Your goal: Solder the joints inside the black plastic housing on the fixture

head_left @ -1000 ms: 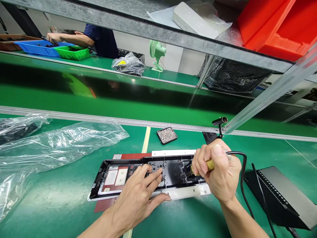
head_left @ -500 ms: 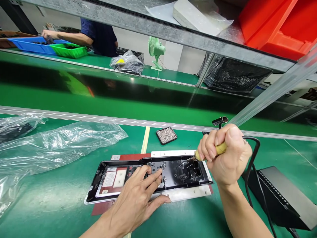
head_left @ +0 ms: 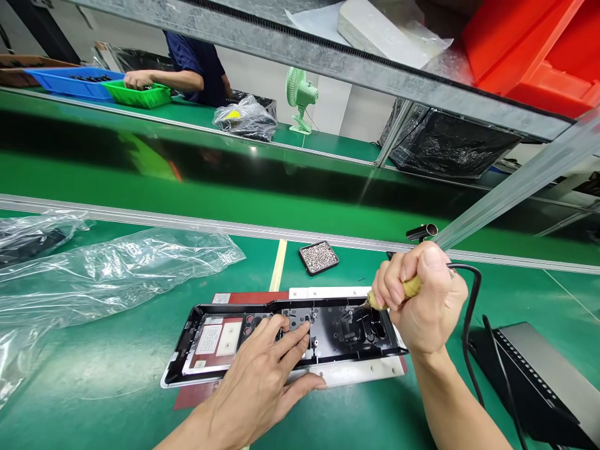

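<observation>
A long black plastic housing (head_left: 328, 326) lies open side up on a red and white base plate (head_left: 347, 374). My left hand (head_left: 269, 362) rests across its middle, fingers spread, thumb over the near edge. My right hand (head_left: 424, 294) is wrapped round the yellow handle of a corded soldering iron (head_left: 410, 287). The iron's tip points down and left at the housing's upper right part, near round black openings; whether it touches is too small to tell. A small black tray (head_left: 319, 257) of metal pieces sits behind the housing.
Clear plastic bags (head_left: 117, 275) cover the left. A black tube holder (head_left: 422, 232) stands behind my right hand; a grey-black box (head_left: 539, 375) and cable are at right. Overhead runs a metal shelf (head_left: 328, 56) with a red bin (head_left: 520, 50). Across, a person's hand reaches into a green basket (head_left: 140, 95).
My right hand and the iron have shifted slightly left. The view has moved a little. The other person's hand has gone from the blue bin to the green basket.
</observation>
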Available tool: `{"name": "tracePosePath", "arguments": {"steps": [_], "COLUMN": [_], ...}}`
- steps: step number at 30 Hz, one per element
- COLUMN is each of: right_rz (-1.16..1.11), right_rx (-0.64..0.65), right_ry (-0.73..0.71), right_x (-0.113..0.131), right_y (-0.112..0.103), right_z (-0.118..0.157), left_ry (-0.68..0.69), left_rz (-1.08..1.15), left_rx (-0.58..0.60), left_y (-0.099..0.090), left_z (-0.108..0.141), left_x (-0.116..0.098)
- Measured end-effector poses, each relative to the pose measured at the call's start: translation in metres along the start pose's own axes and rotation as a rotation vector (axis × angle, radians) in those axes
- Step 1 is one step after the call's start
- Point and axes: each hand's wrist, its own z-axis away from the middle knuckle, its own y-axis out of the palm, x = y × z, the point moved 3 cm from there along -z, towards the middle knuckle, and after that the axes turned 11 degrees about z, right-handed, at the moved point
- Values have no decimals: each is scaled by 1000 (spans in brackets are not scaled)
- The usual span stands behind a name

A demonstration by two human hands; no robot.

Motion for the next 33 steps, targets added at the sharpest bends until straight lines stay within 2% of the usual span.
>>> {"name": "tracePosePath", "arguments": {"steps": [14, 24, 33], "right_rz": [14, -12, 1], "right_rx": [38, 116, 122], "right_ry": [3, 33, 23], "right_x": [-12, -19, -21], "right_y": [4, 5, 3], "right_z": [-1, -3, 0], "left_ry": [-4, 40, 80], "left_rz": [14, -43, -89], "left_rx": [-25, 0, 35], "left_y": [0, -5, -7], "left_z": [0, -2, -4], "left_x": [0, 0, -1]}}
